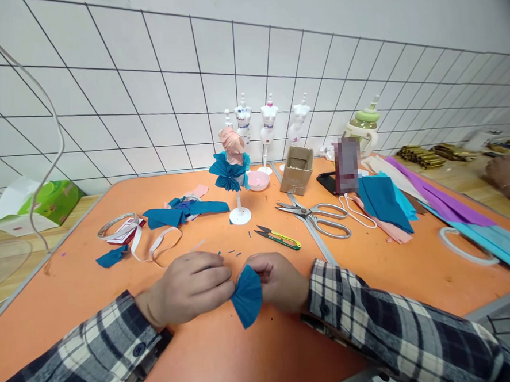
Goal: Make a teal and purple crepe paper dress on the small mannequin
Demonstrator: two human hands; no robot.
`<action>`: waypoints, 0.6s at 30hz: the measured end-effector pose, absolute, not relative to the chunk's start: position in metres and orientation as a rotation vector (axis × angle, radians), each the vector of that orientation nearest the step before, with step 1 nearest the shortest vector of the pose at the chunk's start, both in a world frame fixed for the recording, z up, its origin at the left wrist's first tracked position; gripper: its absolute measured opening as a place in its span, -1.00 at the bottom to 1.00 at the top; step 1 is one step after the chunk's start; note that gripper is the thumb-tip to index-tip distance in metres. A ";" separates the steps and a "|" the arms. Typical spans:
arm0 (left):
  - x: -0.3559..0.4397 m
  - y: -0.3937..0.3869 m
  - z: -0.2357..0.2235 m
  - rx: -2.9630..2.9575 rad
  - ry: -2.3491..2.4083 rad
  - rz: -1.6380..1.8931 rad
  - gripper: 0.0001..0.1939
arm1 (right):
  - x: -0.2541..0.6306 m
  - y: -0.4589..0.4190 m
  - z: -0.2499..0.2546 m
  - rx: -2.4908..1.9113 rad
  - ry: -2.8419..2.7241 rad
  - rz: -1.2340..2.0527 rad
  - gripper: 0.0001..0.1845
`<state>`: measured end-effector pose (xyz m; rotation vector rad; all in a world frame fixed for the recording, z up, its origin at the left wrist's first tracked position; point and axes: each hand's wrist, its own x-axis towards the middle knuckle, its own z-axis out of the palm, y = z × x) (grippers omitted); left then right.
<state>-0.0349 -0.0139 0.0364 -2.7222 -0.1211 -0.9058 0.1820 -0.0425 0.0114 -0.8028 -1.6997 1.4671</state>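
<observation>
A fan-shaped piece of pleated blue crepe paper [247,298] is held between my two hands above the table's near part. My left hand [192,287] pinches its gathered point, fingers closed. My right hand [281,278] is closed on its upper right side, the fingertips partly hidden behind the paper. Just beyond the hands lie yellow-green thread snips [279,237]. Farther back, a small white mannequin stand [240,215] wears a blue pleated paper flower [228,172] and a pink crumpled paper piece [232,145].
Large scissors [312,215] lie right of centre, near a cardboard box [297,170] and a pink bowl [258,180]. Blue paper scraps [165,217] and a tape roll [117,224] lie left. Folded blue paper [383,200] sits right. Another person's hand [507,172] shows far right.
</observation>
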 end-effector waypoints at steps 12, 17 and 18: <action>-0.039 -0.008 0.038 -2.683 -0.265 -0.670 -0.73 | 0.208 -0.027 0.020 -0.756 -1.862 0.687 -0.55; -0.033 -0.012 0.041 -2.507 -0.251 -0.564 -0.78 | 0.198 -0.043 0.023 -0.805 -2.260 0.072 -0.46; -0.033 -0.013 0.040 -2.481 -0.269 -0.575 -0.77 | 0.196 -0.046 0.022 -0.858 -2.289 -0.010 -0.52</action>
